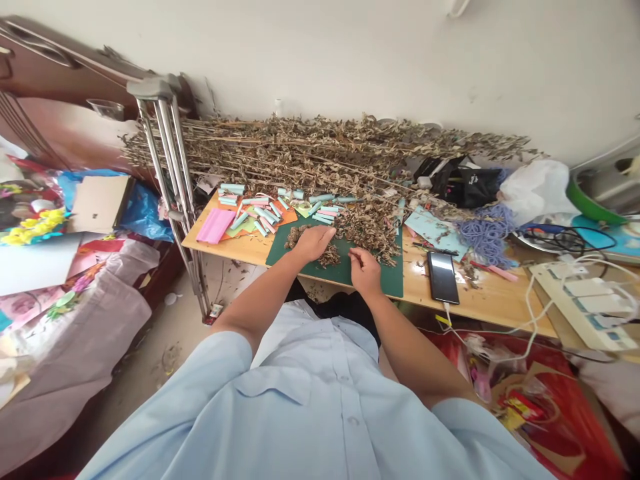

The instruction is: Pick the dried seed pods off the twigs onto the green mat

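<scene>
My left hand (314, 241) lies flat, fingers stretched out, on a small heap of dried leaves (300, 237) on the dark green cutting mat (345, 272). My right hand (365, 271) rests on the mat a little nearer to me, fingers curled into a pinch at the edge of a bigger heap of dried leaves (370, 230); what the pinch holds is too small to make out. Behind both heaps lies a long bundle of dried leafy branches (320, 150) across the back of the wooden table (480, 297).
Several rolled and flat coloured papers (260, 213) lie left of the mat. A black phone (443, 276) lies to the right, with blue cord (487, 233), a black bag (467, 183), cables and a power strip (580, 300). Metal crutches (170, 167) lean at the table's left corner.
</scene>
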### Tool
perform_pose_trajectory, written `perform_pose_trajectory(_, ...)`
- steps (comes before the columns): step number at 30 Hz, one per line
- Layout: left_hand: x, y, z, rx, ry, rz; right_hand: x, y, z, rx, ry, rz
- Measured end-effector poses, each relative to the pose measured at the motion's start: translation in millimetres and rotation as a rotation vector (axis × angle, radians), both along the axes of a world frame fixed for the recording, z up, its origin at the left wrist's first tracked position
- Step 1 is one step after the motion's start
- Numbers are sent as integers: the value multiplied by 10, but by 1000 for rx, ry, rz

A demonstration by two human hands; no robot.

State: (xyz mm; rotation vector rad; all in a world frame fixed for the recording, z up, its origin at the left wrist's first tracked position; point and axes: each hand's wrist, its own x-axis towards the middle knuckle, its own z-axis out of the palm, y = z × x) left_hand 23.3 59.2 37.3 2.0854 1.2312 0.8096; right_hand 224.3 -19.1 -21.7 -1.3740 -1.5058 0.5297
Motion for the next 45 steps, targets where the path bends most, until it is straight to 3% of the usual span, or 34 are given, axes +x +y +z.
perform_pose_trajectory(5, -64, 5, 42, 75, 50, 50, 21, 15, -25, -21, 24, 6)
perform_pose_trajectory(10, -132, -196, -92, 70, -3, 75, 43, 13, -44, -29, 79, -7)
perform_pose_trajectory(14, -22, -413, -197, 127, 226, 51, 38, -5, -28, -18, 76, -1)
perform_pose_trajectory(18, 155, -485, -213, 177, 388, 97, 36, -9, -12, -6, 73, -1)
perform_pose_trajectory(29, 181, -460, -127, 269, 605, -47, 14, -29, -8, 10, 51, -27)
perform_pose_trajectory(45, 203, -191, -198, 255, 708, -149, 1, -50, 70, 15, 41, -44)
